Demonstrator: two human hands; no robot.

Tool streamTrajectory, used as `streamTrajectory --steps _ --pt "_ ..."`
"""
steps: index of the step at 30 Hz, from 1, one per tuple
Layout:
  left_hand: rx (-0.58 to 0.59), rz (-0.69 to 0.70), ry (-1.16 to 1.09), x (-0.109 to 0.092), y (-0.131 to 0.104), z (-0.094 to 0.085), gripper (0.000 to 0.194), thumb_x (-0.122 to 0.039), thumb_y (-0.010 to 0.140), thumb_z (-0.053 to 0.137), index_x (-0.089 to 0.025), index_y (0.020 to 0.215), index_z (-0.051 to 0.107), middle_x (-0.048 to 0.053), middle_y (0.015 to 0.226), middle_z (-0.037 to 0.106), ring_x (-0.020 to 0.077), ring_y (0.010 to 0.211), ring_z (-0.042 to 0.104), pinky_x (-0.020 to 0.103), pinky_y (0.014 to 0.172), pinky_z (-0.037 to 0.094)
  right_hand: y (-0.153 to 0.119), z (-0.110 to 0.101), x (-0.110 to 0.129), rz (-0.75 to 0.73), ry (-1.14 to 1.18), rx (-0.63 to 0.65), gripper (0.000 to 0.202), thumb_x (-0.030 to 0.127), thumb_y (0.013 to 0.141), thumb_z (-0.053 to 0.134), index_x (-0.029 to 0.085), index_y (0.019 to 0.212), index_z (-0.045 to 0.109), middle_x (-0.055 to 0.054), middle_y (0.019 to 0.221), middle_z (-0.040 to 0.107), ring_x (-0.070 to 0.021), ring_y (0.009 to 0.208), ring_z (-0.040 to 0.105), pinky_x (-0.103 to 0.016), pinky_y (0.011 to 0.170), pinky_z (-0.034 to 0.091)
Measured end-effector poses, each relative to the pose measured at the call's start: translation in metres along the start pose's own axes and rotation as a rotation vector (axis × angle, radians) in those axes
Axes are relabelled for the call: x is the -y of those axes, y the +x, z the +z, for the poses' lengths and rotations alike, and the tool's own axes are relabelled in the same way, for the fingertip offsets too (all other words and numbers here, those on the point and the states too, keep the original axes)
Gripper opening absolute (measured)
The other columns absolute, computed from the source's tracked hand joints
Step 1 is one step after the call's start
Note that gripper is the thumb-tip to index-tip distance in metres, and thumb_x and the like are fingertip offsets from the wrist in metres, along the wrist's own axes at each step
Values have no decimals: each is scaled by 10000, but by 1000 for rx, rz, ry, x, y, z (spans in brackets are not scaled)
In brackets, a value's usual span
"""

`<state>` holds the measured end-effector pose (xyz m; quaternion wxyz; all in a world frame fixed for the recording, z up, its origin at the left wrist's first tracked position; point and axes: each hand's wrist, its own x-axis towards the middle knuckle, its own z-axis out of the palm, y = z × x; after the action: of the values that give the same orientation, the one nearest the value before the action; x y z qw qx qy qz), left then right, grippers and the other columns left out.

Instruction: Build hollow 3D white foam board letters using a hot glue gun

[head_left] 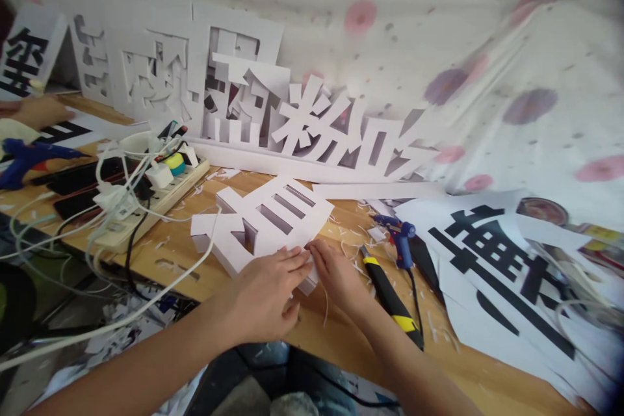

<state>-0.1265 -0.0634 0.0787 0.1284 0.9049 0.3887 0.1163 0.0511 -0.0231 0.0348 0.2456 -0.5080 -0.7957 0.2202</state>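
A white raised foam-board character (273, 214) with cut-out slots lies on the wooden table in front of me. My left hand (270, 292) lies over its near edge with the fingers stretched out toward the right and the thumb lower, apart from it. Beside those fingertips my right hand (338, 273) has its fingers pressed together on the character's near right edge. What sits right under the fingertips is hidden. Close to my right forearm lie a black and yellow utility knife (390, 299) and a blue hot glue gun (400, 237).
A power strip (151, 198) with tangled white cables stands at left; one cable crosses over the character. Several cut foam characters (312, 120) lean along the back. Printed sheets (487, 260) lie at right. Another person's hand (36, 110) and a second glue gun (29, 159) are far left.
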Motion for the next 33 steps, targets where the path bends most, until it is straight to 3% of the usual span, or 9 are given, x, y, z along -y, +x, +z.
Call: streamTrajectory --steps 7,19,23,26,28,33 --pt "94 -23 6 -3 2 -10 602 -208 737 507 -90 1326 468 129 1429 408 239 1338 364 399 1134 287 -5 0 -1 0 7 4 228 304 960 333 206 934 537 -58 830 667 -193 737 633 -277 644 431" --pt "143 6 48 2 4 -21 642 -217 720 485 -65 1341 425 132 1425 419 207 1322 397 358 1110 310 -9 -4 -7 115 304 -56 331 422 950 320 217 914 578 -52 911 682 -196 879 630 -324 809 460" --pt "183 -62 -44 12 8 -32 608 -150 727 422 -139 1333 374 76 1375 502 229 1225 514 389 995 424 -23 -15 3 62 369 70 319 422 896 459 226 1131 549 -69 1115 650 -204 975 616 -339 841 474" --pt "237 -145 -166 19 13 -40 608 -82 761 330 -206 1356 292 -8 1340 538 212 1226 510 377 967 426 -32 -16 14 122 322 141 558 424 773 635 262 1277 457 -77 1163 632 -230 958 620 -362 819 489" --pt "270 -201 -227 22 16 -44 636 -69 773 314 -231 1384 246 -37 1330 543 202 1243 491 364 985 402 -34 -13 21 207 261 133 651 423 733 667 261 1313 421 -83 1112 650 -250 915 631 -371 773 497" --pt "314 -284 -389 27 24 -50 653 -104 808 327 -230 1433 188 -39 1323 552 171 1310 404 320 1036 328 -31 -4 27 279 179 55 584 374 745 629 247 1286 450 -71 1074 652 -268 941 625 -367 761 482"
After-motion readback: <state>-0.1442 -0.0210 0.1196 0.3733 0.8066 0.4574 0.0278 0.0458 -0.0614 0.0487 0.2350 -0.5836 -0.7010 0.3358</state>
